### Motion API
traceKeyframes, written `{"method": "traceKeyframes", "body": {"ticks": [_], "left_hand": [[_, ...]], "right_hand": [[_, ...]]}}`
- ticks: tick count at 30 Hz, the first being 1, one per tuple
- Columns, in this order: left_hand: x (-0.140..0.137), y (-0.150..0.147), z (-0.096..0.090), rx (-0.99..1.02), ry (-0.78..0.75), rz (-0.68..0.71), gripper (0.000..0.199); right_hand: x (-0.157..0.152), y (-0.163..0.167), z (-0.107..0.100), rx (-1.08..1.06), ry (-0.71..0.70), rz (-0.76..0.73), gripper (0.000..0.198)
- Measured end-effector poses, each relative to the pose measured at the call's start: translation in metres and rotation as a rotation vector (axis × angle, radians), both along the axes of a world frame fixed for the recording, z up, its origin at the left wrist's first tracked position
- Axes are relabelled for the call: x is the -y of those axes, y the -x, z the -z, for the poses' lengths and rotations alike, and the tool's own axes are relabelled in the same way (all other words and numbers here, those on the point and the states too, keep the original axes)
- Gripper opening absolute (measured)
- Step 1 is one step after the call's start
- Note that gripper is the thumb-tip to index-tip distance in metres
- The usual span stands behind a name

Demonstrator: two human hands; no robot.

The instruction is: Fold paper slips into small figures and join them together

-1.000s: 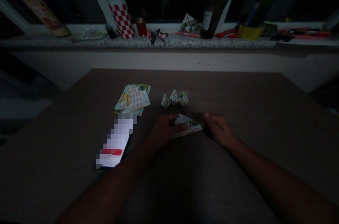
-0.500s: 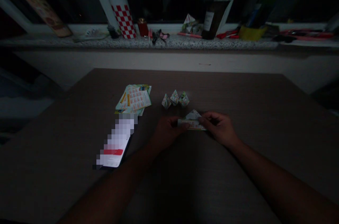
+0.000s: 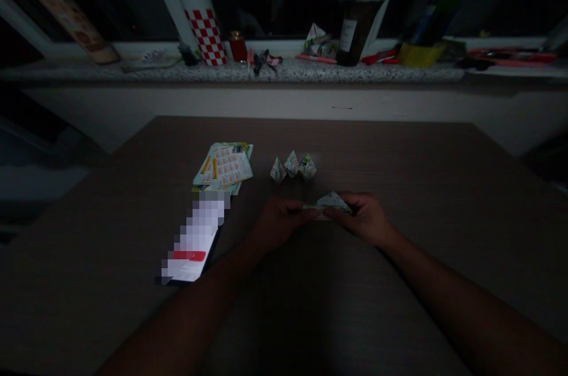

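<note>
A small printed sheet of paper [image 3: 333,201], partly folded with a triangular flap pointing up and away, is held between my two hands near the table's middle. My left hand [image 3: 280,219] pinches its left end, thumb along the near edge. My right hand [image 3: 364,216] is closed on the right side, its thumb on the near fold and its fingers behind. Fingers hide much of the paper's lower strip. Just beyond stand three small folded paper pieces [image 3: 292,165] with pointed tops, in a row.
Left on the table [image 3: 399,157] lies a pile of printed sheets [image 3: 231,169], with a lit smartphone [image 3: 195,237] nearer me. Behind, the granite windowsill [image 3: 302,73] bears a red-checkered white bottle [image 3: 208,35], a dark bottle [image 3: 355,32], a red jar [image 3: 238,47] and pens [image 3: 317,58].
The paper is turned in my hands, its triangular flap now tilting to the right and its front strip looking narrower. My right thumb has moved left along the near edge.
</note>
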State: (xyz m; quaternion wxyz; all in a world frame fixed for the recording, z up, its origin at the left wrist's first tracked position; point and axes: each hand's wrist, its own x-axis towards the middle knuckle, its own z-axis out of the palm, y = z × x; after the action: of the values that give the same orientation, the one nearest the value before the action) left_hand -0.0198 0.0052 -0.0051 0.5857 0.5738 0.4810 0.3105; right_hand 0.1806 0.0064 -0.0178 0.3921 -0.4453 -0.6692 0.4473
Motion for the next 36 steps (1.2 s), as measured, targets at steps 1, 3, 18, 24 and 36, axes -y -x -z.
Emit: {"method": "traceKeyframes", "body": {"ticks": [1, 3, 18, 24, 36], "left_hand": [[0.0, 0.0, 0.0, -0.01, -0.002, -0.007, 0.029], [-0.002, 0.002, 0.001, -0.042, -0.021, -0.017, 0.033], [0.004, 0.002, 0.0, -0.148, -0.526, -0.232, 0.015], [0.005, -0.001, -0.003, -0.197, -0.563, -0.301, 0.014], [0.003, -0.001, 0.0, -0.23, -0.47, -0.178, 0.017]], "right_hand": [[0.0, 0.0, 0.0, -0.004, 0.002, 0.002, 0.021], [-0.001, 0.0, 0.001, -0.02, 0.014, 0.013, 0.022], [-0.003, -0.003, 0.005, -0.038, 0.026, 0.118, 0.026], [-0.002, -0.001, 0.005, -0.021, 0.011, 0.119, 0.027], [0.0, -0.002, 0.0, 0.043, -0.038, 0.132, 0.026]]}}
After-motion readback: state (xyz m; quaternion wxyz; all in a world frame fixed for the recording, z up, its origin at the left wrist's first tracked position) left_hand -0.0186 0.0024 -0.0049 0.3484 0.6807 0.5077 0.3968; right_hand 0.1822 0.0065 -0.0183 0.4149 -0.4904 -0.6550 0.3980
